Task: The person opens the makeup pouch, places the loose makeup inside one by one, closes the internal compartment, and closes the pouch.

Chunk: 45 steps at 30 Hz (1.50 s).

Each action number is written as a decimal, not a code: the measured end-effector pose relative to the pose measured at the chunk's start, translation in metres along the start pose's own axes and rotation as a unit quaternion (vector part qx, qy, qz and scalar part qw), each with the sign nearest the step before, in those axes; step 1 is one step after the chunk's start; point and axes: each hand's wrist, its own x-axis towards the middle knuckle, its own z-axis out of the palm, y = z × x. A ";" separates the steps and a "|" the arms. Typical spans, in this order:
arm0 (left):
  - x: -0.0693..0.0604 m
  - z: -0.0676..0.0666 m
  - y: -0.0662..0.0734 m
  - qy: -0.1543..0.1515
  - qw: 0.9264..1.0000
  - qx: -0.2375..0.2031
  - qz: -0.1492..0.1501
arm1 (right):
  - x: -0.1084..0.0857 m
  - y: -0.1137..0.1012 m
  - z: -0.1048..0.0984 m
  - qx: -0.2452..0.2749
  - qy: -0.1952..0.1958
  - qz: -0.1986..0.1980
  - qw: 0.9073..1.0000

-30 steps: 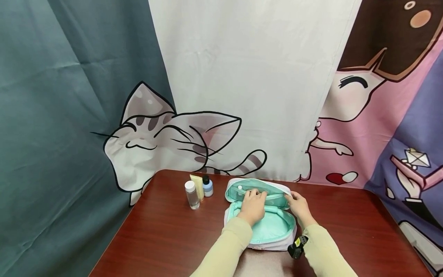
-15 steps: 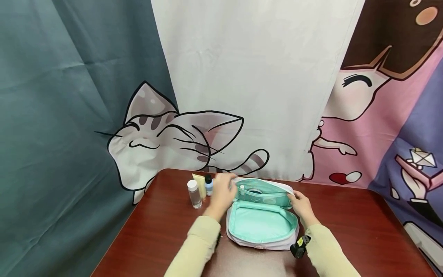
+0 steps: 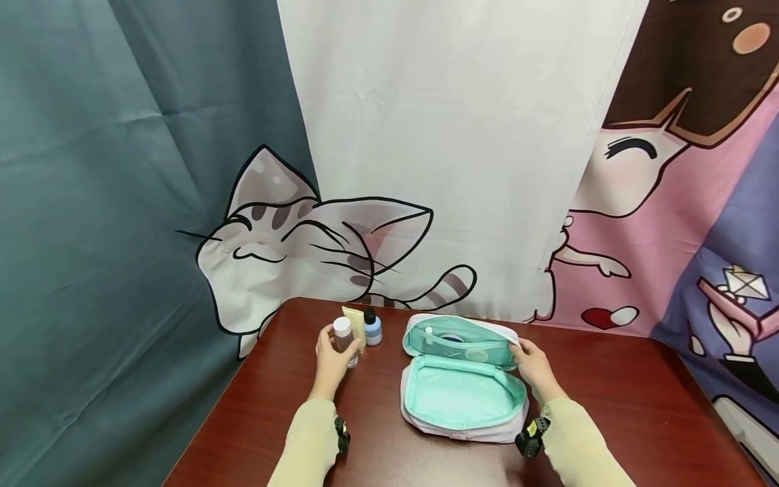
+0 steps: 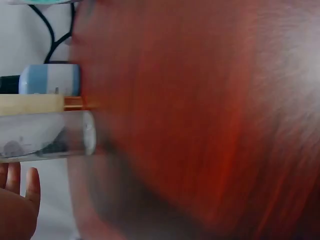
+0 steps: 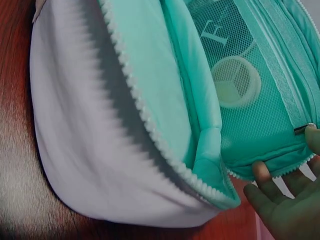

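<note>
On the table stands a clear bottle (image 3: 343, 327) with a white cap. My left hand (image 3: 331, 362) is around its lower part, thumb on the right side and fingers on the left. In the left wrist view, straight fingers reach the bottle's side; whether they grip it cannot be told. An unzipped white toiletry bag (image 3: 465, 429) with mint lining lies to the right, its lid (image 3: 487, 328) raised. My right hand (image 3: 535, 368) pinches the lid's right edge near a zipper pull (image 5: 302, 129). Round items (image 5: 236, 82) show through the lid's mesh pocket.
Beside the clear bottle stand a pale yellow tube (image 3: 356, 325) and a blue bottle (image 3: 373, 330) with a black cap. Printed curtains (image 3: 456, 169) hang behind the reddish-brown table (image 3: 602, 392).
My left hand has left the lid's mesh pocket and moved left to the clear bottle. My right hand stays at the lid's edge.
</note>
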 end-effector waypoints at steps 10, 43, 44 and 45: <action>-0.008 0.003 -0.011 0.001 0.999 -0.003 -0.043 | 0.001 0.008 -0.003 0.019 -0.008 -0.041 0.999; -0.045 0.076 0.079 -0.316 0.945 -0.029 0.079 | -0.004 0.007 -0.005 0.028 -0.004 -0.016 0.999; -0.045 0.082 0.077 -0.333 0.940 -0.009 0.077 | -0.003 0.007 -0.005 0.028 -0.004 -0.017 0.999; -0.045 0.087 0.078 -0.349 0.934 0.004 0.076 | -0.003 0.007 -0.004 0.028 -0.003 -0.017 0.999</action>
